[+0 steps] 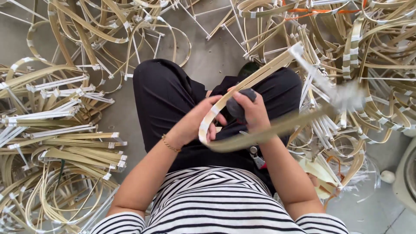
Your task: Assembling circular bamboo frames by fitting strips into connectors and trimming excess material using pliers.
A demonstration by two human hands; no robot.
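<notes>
I sit on the floor with black trousers and a striped shirt. My left hand [196,123] grips the bend of a long bent bamboo strip [255,80] with white tape on it. The strip's upper arm runs up to the right; its lower arm [277,128] sweeps right and is blurred. My right hand [252,112] is closed around a dark grey rounded object [238,106] pressed against the strip near the bend. A gold bracelet sits on my left wrist.
Heaps of bent bamboo strips with white tape ends lie all round: a pile at the left [56,130], more across the top and right [372,56]. Scissors or pliers [255,156] lie in my lap. A white round object [407,173] is at the right edge.
</notes>
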